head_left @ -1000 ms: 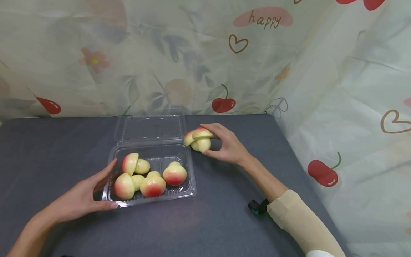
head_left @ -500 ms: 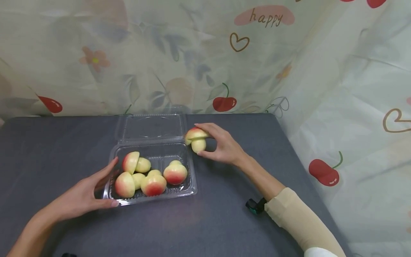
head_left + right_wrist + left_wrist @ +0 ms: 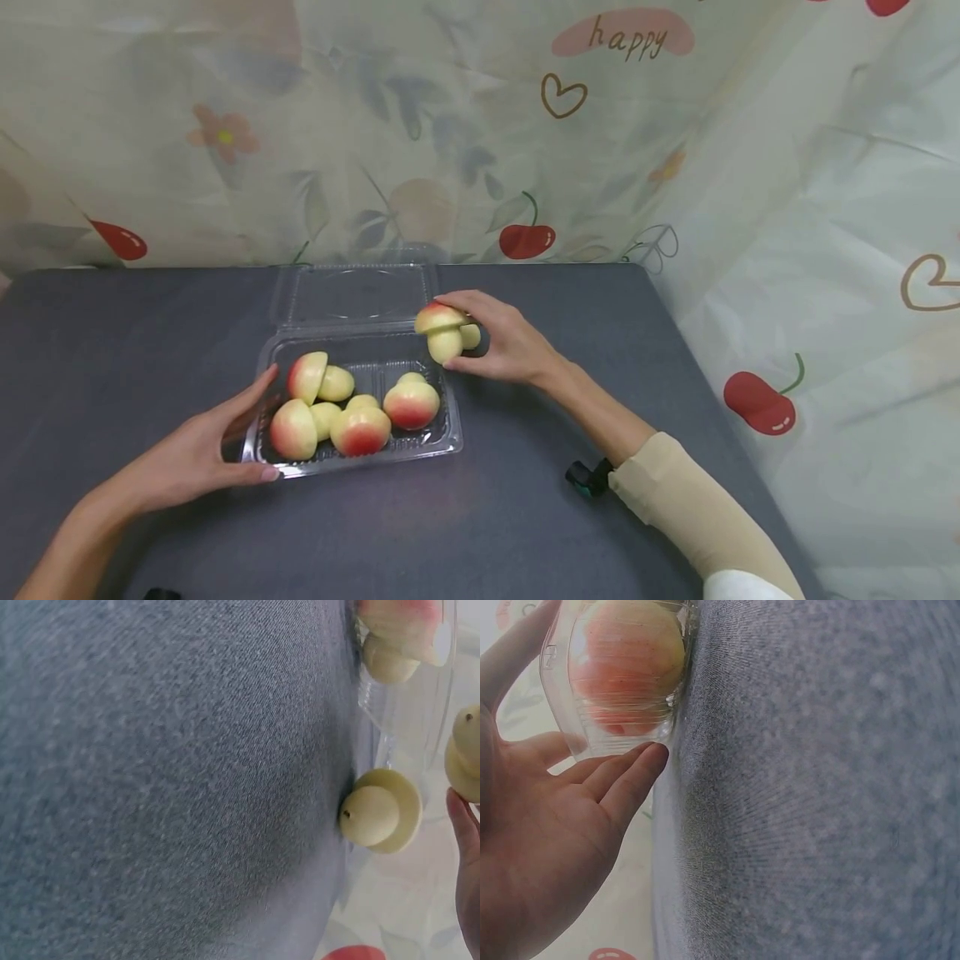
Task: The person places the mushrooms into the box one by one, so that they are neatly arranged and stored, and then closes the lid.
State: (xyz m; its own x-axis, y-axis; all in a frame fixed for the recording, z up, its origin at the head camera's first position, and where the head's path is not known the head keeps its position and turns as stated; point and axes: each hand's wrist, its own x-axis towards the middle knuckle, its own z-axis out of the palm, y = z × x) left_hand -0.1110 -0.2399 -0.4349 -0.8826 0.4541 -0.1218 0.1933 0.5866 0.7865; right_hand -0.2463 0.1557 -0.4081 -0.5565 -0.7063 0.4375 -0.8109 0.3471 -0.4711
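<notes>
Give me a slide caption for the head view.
Left hand at a tray of four mushrooms, right hand holding another.

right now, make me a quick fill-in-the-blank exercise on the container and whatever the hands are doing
1. The clear container has ____ mushroom-shaped pieces inside it.
2. The person's ____ hand holds another piece.
3. That piece's cap faces ____, with its stem below.
4. The container's lid is ____, not closed.

Missing words: four; right; up; open
</notes>
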